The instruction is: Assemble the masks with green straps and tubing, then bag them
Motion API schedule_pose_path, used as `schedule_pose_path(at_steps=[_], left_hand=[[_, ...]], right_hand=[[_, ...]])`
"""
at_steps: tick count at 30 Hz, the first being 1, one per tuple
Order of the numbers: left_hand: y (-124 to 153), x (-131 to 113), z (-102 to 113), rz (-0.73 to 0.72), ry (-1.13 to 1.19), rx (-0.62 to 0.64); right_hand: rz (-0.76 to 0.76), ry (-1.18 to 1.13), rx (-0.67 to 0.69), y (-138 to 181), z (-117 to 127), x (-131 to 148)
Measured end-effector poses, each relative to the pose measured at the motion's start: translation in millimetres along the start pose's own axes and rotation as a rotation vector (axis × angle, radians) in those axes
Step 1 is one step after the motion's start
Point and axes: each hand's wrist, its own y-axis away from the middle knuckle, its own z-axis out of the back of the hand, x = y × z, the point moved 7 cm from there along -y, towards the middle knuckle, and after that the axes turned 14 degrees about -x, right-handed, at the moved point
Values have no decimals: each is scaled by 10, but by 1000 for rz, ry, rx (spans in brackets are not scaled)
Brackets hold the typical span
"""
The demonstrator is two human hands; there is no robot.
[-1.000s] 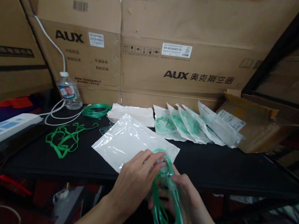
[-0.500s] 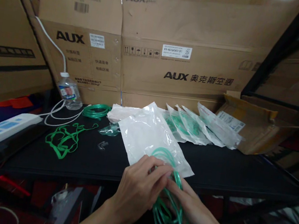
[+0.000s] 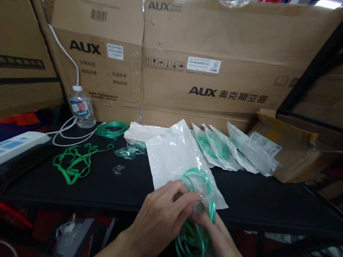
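You are pinching the coiled green tubing [image 3: 193, 237] between left hand [image 3: 160, 215] and right hand [image 3: 222, 247], just below the plastic pouch [image 3: 180, 159]; it is looking light, springy: be gripping several loops together.

Bare black tabletop [image 3: 263, 199] lies open at right; sealed packets [image 3: 234, 151], apparently overlapping, crowd the back edge.
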Motion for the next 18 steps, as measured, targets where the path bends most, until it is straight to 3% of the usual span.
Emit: schedule_pose_path(at_steps=[3,8,15,18], left_hand=[[33,-90,-2,-19,50,-4],[142,-216,-76,-33,-72,-74],[55,-93,-115,-7,-152,-96],[23,-8,-136,54,-144,3]], right_hand=[[80,-44,-31,-49,22,-4],[181,-144,-71,-165,55,-42],[-27,-300,183,-137,-139,-95],[28,-309,146,-232,-97,-156]])
